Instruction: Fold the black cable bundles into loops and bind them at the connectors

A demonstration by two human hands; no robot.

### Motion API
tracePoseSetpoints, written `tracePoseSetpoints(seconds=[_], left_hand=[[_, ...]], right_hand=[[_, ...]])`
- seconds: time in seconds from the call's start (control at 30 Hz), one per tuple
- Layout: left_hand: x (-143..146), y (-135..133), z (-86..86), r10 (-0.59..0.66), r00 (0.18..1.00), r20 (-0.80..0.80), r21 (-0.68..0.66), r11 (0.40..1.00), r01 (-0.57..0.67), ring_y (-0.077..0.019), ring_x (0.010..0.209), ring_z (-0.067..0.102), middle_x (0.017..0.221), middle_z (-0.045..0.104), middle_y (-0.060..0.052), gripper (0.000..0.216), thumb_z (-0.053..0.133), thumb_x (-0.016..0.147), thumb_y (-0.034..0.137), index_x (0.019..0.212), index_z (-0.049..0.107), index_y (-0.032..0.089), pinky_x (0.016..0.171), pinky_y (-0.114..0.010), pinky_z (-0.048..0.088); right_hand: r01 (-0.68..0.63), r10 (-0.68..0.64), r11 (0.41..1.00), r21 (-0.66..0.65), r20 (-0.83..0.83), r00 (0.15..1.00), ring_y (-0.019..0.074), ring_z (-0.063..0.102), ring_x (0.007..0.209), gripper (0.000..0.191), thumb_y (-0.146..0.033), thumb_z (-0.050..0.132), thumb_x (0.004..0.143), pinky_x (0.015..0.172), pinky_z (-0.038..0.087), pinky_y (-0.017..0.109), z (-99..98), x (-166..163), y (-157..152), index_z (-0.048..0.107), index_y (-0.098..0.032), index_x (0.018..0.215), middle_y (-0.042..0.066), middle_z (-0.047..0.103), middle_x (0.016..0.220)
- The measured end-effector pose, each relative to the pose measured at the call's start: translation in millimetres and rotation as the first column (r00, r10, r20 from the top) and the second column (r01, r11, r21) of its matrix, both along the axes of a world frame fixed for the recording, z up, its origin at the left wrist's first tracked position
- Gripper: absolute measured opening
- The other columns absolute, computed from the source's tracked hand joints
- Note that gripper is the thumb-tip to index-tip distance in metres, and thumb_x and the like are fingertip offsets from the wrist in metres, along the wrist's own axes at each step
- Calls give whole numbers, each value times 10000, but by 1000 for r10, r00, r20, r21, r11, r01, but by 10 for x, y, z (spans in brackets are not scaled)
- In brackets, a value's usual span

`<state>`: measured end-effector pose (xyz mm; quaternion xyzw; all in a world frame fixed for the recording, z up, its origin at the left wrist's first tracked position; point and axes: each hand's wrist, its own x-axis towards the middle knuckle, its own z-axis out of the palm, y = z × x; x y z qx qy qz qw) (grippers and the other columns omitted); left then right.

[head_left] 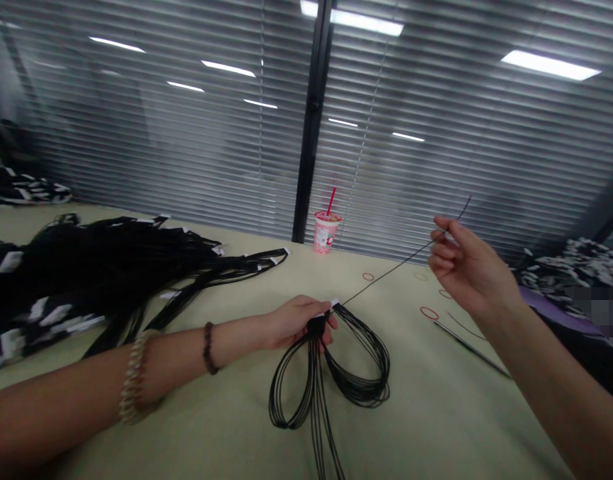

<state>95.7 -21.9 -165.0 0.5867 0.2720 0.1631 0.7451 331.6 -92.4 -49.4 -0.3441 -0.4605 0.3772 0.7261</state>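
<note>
My left hand (pixel 297 321) is closed around the middle of a bundle of thin black cords (pixel 359 393), just above the table. Loops hang out on both sides of the grip, and straight strands run down between them. A small white tip shows at the upper end of the bundle. My right hand (pixel 466 263) is raised to the right, thumb and fingers pinching a thin dark twist tie or wire (pixel 399 265). It stretches taut and slanting from the bundle to my fingers, with its free end poking up past them. Part of the bundle is hidden behind my left fingers.
On the left of the table (pixel 411 433) lies a large heap of black cord bundles (pixel 121 267) with white tips. A pink cup (pixel 327 233) with a red straw stands by the window blinds. Red rubber bands (pixel 429 313) and a dark thin rod (pixel 471 348) lie at right.
</note>
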Motion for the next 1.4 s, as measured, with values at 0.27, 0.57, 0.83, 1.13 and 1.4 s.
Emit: tracePoseSetpoints(seconds=[0.27, 0.57, 0.83, 1.13, 1.4], left_hand=[[7, -12, 15, 42, 999, -29, 15, 999, -42, -147, 571, 568, 490, 533, -19, 465, 486, 670, 544, 792, 530, 97, 486, -224, 411], [12, 19, -16, 70, 997, -32, 76, 995, -67, -132, 476, 536, 434, 510, -8, 389, 418, 726, 495, 713, 509, 116, 381, -188, 373], [8, 28, -6, 47, 998, -38, 52, 998, -45, -119, 487, 542, 437, 515, -2, 389, 428, 719, 501, 716, 503, 119, 397, -167, 361], [11, 15, 9, 46, 998, -46, 58, 997, -44, -127, 509, 542, 442, 514, -4, 398, 434, 711, 512, 722, 506, 120, 388, -169, 349], [14, 19, 3, 46, 998, -37, 59, 997, -44, -117, 492, 537, 442, 520, -4, 409, 442, 704, 522, 721, 507, 119, 400, -168, 341]], right_hand=[[215, -195, 976, -42, 282, 939, 13, 394, 422, 163, -242, 602, 651, 371, 281, 131, -398, -113, 224, 589, -117, 756, -6, 528, 632], [74, -164, 985, 154, 972, 170, 65, 407, 497, 157, -163, 410, 737, 501, 278, 183, -1208, -765, -40, 485, -139, 601, -21, 471, 536], [118, -147, 984, 136, 985, 91, 82, 444, 542, 180, -180, 372, 766, 534, 281, 188, -1316, -736, -17, 490, -138, 636, -2, 501, 578], [116, -135, 986, 121, 984, 120, 84, 433, 537, 167, -188, 374, 764, 535, 268, 190, -1324, -723, -21, 461, -145, 628, -7, 483, 573], [116, -127, 987, 114, 985, 115, 79, 420, 530, 156, -189, 385, 761, 527, 255, 188, -1321, -723, -19, 446, -146, 624, -9, 480, 571]])
